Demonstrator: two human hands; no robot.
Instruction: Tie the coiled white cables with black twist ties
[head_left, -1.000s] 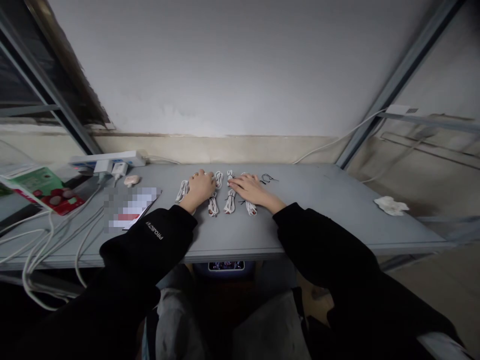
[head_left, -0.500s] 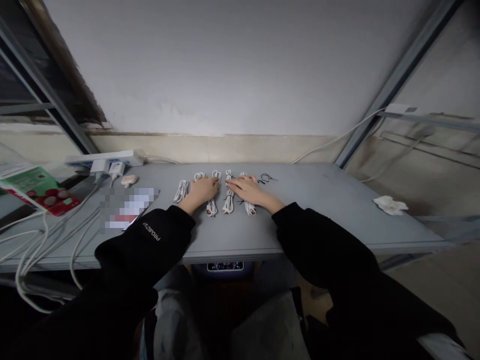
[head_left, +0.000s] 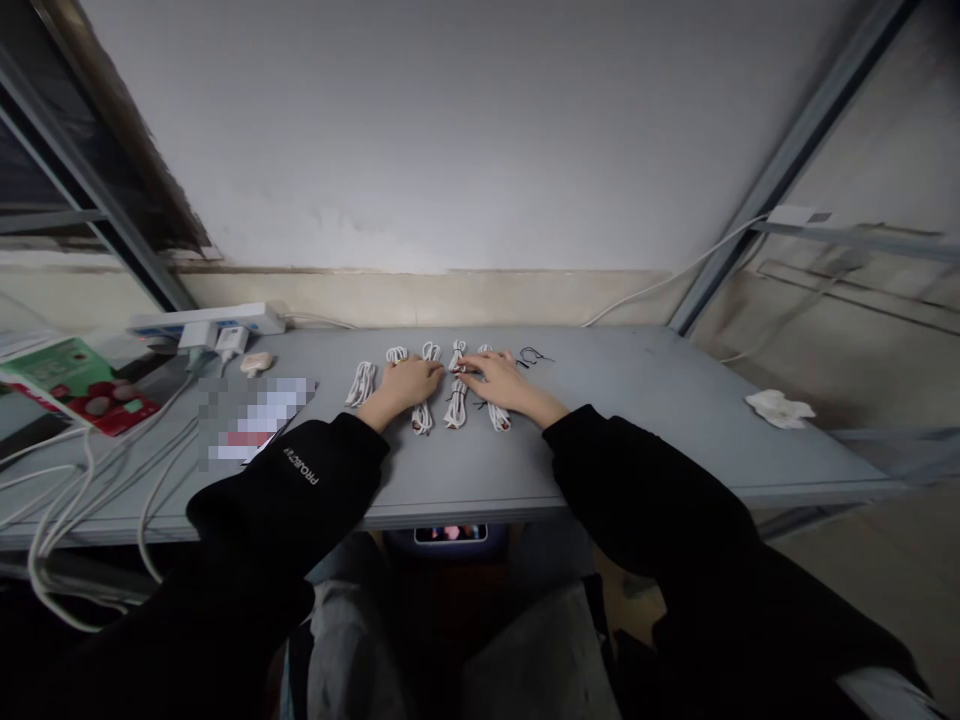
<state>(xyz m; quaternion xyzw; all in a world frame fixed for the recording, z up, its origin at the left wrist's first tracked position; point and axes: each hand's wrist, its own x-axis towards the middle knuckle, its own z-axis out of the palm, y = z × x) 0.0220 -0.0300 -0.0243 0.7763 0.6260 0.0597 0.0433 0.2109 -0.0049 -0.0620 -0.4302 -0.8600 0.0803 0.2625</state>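
Note:
Several coiled white cables, each bound into a bundle, lie side by side on the grey table (head_left: 637, 420). My left hand (head_left: 411, 382) lies palm down across the coil (head_left: 422, 418) left of centre, with the leftmost coil (head_left: 361, 384) just beside it. My right hand (head_left: 501, 382) rests over the rightmost coil (head_left: 495, 410), its fingertips on the central coil (head_left: 456, 400). Past those fingertips lies a thin black cord (head_left: 534, 356). Each hand hides the middle of a coil.
Left of the coils are a blurred flat item (head_left: 255, 425), a small pale case (head_left: 256, 364), and a power strip (head_left: 206, 320) with plugged-in chargers. Beyond lie a red-and-green box (head_left: 82, 385) and loose white cables (head_left: 67, 490). A crumpled tissue (head_left: 780, 408) sits at right.
My left hand has slid right and uncovered the second coil. My right-hand fingertips have moved left onto the central coil. The view has tilted slightly.

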